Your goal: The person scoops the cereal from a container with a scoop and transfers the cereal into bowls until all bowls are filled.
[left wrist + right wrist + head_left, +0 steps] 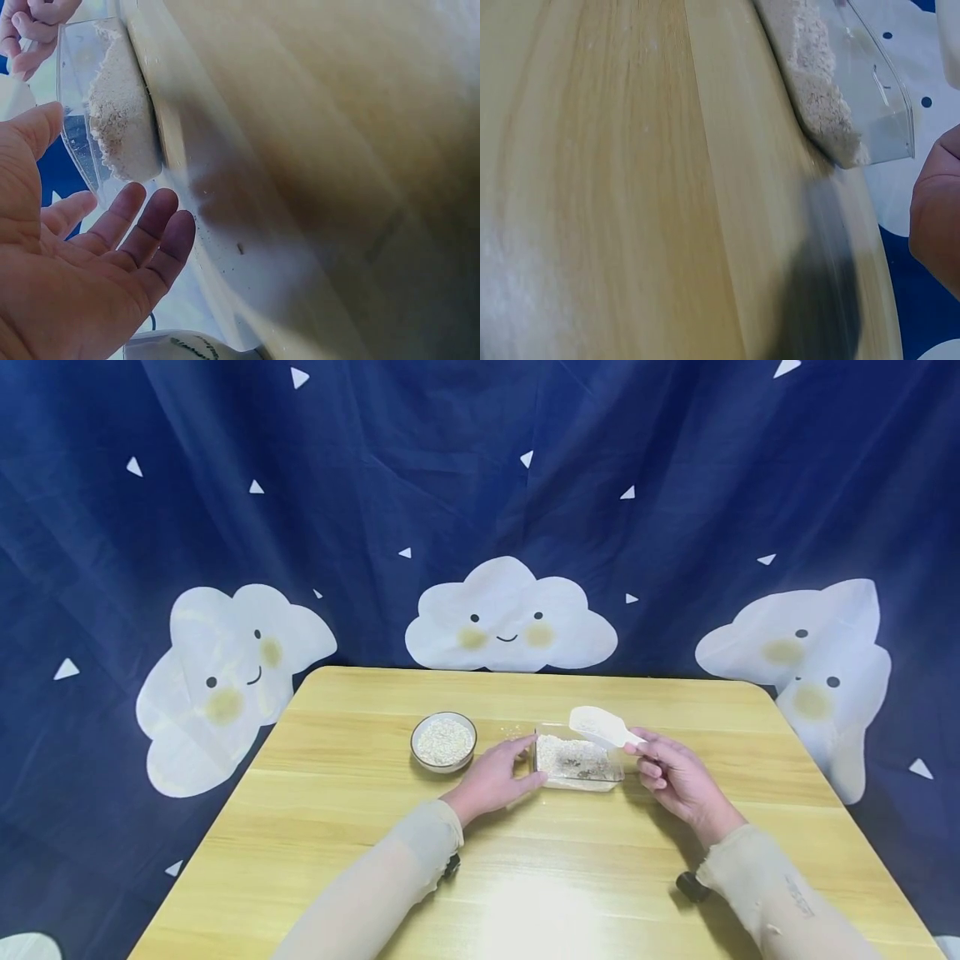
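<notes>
A clear rectangular container stands on the table, partly filled with pale flakes and a few darker bits on top. At its left end is my left hand, thumb and fingers spread around the corners; the left wrist view shows this palm with nothing in it. My right hand pinches the handle of a white scoop, whose bowl is over the container's back right part. Some pale material lies in the scoop. Only the edge of the right hand appears in the right wrist view.
Left of the container sits a dark-rimmed bowl full of pale flakes. Loose flakes are scattered on the wooden table between the two. Behind the table hangs a blue curtain with cloud prints.
</notes>
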`<action>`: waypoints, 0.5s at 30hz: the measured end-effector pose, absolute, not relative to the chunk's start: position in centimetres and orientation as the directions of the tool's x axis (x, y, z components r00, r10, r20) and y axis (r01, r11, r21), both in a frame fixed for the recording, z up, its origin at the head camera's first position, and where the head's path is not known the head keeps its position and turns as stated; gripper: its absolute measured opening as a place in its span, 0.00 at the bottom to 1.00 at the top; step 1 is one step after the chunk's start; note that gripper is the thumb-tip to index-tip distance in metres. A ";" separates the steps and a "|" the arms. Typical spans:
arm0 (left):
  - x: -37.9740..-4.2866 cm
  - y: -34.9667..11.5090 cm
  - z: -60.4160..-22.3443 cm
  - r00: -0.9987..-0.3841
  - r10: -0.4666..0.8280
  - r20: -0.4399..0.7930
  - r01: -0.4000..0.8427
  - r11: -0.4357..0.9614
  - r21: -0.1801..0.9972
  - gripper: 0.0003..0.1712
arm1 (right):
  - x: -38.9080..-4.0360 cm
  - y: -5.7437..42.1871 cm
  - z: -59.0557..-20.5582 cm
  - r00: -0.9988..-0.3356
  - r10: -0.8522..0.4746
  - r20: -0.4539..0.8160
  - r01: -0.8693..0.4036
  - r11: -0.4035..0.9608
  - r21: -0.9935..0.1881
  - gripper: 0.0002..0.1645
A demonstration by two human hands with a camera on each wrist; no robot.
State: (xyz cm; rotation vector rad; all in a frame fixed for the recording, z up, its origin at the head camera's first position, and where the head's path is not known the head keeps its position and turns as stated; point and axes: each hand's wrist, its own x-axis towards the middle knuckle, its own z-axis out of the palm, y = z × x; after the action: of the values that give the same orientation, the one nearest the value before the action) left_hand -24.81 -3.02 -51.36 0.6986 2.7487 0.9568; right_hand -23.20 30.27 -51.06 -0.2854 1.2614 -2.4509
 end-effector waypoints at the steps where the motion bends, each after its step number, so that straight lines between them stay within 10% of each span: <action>1: -24.8 -3.0 -51.4 -0.880 0.474 0.014 0.380 0.688 0.618 0.48 | -23.2 30.2 -51.1 -0.909 -0.416 0.017 0.231 -0.537 -0.812 0.22; 15: -23.2 -4.4 -50.2 -0.855 0.509 0.101 0.448 0.627 0.637 0.46 | -23.3 30.1 -51.0 -0.903 -0.430 0.024 0.247 -0.563 -0.789 0.19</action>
State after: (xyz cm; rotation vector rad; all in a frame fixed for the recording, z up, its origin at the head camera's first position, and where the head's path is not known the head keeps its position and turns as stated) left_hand -23.18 -4.44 -50.21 0.8113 2.7530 1.0408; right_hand -23.29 30.11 -50.95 -0.3009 1.1948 -2.4622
